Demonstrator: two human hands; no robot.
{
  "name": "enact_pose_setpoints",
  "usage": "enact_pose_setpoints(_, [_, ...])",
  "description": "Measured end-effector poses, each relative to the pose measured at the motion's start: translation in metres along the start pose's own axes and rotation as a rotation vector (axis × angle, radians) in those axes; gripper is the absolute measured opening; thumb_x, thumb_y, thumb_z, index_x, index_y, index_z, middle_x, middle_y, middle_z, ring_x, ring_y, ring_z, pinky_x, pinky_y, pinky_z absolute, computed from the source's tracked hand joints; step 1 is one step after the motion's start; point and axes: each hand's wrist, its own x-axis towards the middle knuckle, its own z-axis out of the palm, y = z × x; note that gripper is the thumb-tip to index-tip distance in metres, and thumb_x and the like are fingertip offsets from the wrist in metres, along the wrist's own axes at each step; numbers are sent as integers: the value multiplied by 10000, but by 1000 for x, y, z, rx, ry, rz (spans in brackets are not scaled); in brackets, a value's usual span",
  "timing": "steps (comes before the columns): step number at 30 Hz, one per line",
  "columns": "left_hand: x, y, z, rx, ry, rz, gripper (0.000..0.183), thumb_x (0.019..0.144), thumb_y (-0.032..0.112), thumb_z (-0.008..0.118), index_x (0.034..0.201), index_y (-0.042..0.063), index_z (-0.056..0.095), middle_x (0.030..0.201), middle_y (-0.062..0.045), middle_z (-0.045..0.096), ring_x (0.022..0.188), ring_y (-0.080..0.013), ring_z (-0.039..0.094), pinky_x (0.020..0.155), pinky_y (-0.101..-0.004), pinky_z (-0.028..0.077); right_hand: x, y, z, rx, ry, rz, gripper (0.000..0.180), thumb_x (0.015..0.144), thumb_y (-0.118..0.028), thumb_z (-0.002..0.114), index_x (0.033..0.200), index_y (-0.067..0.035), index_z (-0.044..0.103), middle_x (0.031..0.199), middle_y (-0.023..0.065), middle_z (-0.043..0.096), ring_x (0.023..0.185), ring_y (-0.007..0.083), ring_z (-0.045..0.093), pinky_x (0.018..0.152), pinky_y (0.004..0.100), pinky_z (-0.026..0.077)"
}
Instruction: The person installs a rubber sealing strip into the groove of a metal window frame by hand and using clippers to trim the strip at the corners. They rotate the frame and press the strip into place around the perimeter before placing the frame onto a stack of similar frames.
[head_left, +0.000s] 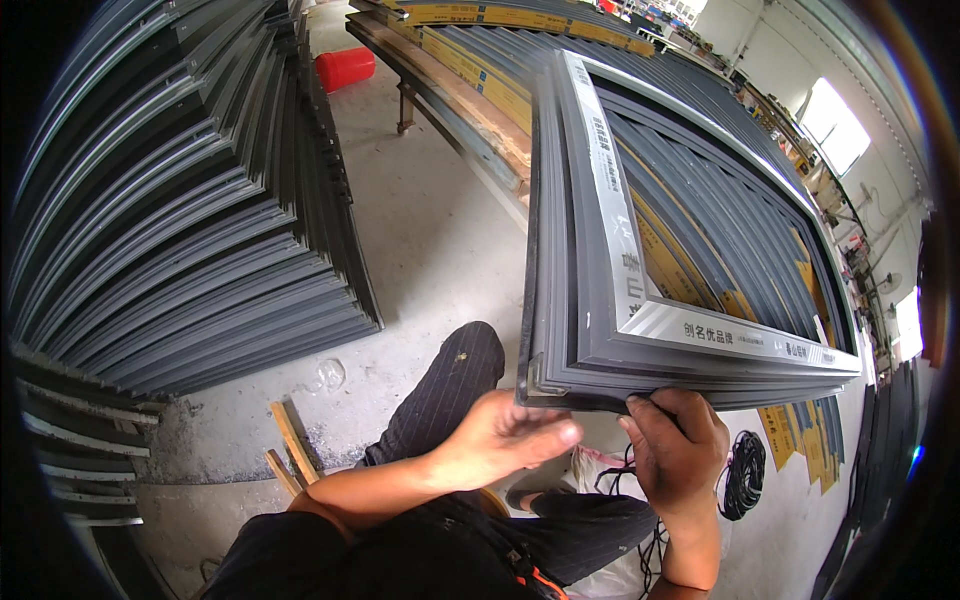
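A grey metal window frame (600, 330) with printed protective film stands before me, its lower left corner nearest. Along its bottom edge runs a thin black rubber-like strip (592, 400). My right hand (679, 450) pinches this strip between thumb and fingertips against the underside of the frame. My left hand (517, 439) lies just below the frame's near corner, palm turned inward and thumb pointing right. Its fingers are partly hidden, and whether they touch the frame or hold anything cannot be told.
Dark metal frames (247, 247) are stacked at the left. A workbench (487, 157) and many taped profiles (480, 67) lie behind the frame. Wooden strips (295, 442) and a coil of black cord (744, 476) are on the floor. A red cylindrical object (345, 69) lies farther back.
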Motion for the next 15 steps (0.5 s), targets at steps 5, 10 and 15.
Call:
enact_pose_setpoints(5, [5,-10,6,1,194,-54,279,965,277,591,806,47,595,659,20,540,535,-45,453,475,-215,350,-2,3,4,-3,31,-20,276,647,-86,775,912,-88,698,835,33,578,669,235,587,556,342,487])
enact_pose_setpoints(10, [8,-2,22,-90,341,-85,233,940,188,573,760,42,592,629,-9,546,492,-83,458,462,-248,362,-32,22,8,-132,164,-50,310,656,-36,703,964,-73,690,897,51,611,680,225,598,564,320,494])
enact_pose_setpoints(15, [4,-5,14,-16,327,-54,269,930,234,585,739,45,580,640,-31,569,483,-105,480,462,-256,372,-165,79,0,-426,164,386,429,728,23,586,1156,1,582,1126,206,605,1033,386,590,907,436,470])
